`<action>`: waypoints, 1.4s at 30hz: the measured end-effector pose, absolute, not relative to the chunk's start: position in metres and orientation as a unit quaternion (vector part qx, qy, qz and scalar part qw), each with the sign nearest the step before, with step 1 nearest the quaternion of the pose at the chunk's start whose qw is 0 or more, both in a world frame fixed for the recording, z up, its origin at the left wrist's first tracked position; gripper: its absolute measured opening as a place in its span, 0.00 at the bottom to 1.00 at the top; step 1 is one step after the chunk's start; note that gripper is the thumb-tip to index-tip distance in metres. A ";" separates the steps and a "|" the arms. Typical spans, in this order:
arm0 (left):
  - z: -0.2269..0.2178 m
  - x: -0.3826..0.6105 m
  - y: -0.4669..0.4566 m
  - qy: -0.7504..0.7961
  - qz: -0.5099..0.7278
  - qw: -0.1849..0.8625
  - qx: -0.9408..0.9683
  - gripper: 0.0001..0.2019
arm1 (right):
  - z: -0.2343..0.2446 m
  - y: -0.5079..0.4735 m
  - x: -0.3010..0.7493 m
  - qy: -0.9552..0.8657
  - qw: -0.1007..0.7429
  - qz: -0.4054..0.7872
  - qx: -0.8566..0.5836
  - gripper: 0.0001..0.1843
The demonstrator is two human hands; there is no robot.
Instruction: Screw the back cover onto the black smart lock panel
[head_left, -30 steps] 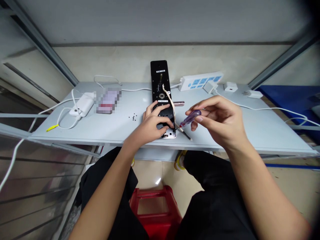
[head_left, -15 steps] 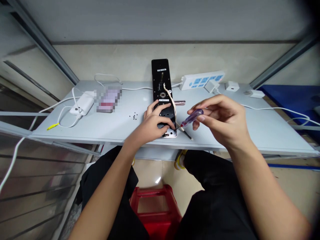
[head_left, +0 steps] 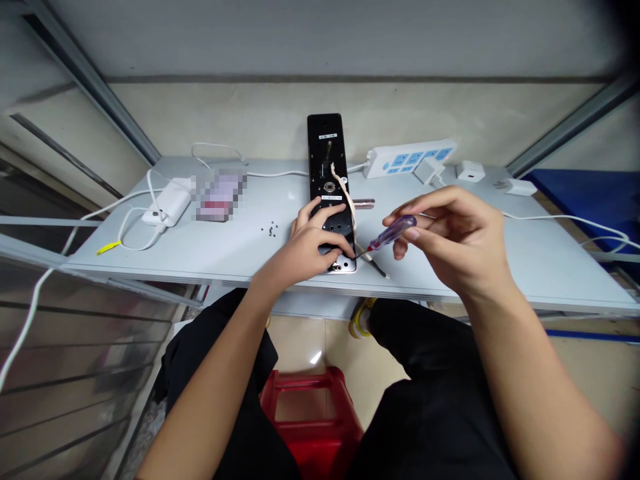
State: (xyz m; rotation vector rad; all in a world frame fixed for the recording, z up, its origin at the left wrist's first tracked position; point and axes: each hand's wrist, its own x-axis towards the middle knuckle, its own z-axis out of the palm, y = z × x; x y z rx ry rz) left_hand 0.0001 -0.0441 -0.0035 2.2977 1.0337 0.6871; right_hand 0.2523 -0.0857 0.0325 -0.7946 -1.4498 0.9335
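Note:
A long black smart door lock panel [head_left: 320,137] lies back side up on the white table. My left hand [head_left: 313,243] rests across its lower half with fingers spread, the index finger and thumb near the silver bottom end. My right hand [head_left: 457,233] pinches the purple, see-through handle of a screwdriver [head_left: 393,233] between thumb and fingers. Its thin shaft slants down left to the panel's lower right edge, by my left index fingertip. Whether the tip sits in a screw is too small to tell. A pale cable [head_left: 349,193] runs down the panel's right side, ending in a dark tip.
Several tiny screws [head_left: 271,231] lie loose left of the panel. Farther left are a blurred phone [head_left: 220,193] and a white adapter [head_left: 170,200] with cables. A white power strip [head_left: 407,160] and chargers [head_left: 470,171] stand back right. Below is a red stool [head_left: 310,433].
The whole view has shifted slightly. My left hand keeps its place on the lock, and my right hand still holds the screwdriver at the lower right edge, its grip turned very little.

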 end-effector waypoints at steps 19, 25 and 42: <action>-0.006 0.000 -0.044 0.379 0.264 0.262 0.847 0.19 | 0.033 -0.086 0.249 -0.632 0.575 0.393 -0.339 0.11; -0.006 -0.001 -0.044 0.378 0.263 0.262 0.848 0.19 | 0.036 -0.089 0.247 -0.629 0.577 0.394 -0.340 0.12; -0.002 0.002 -0.045 0.385 0.261 0.268 0.844 0.08 | 0.042 -0.098 0.235 -0.627 0.574 0.378 -0.365 0.20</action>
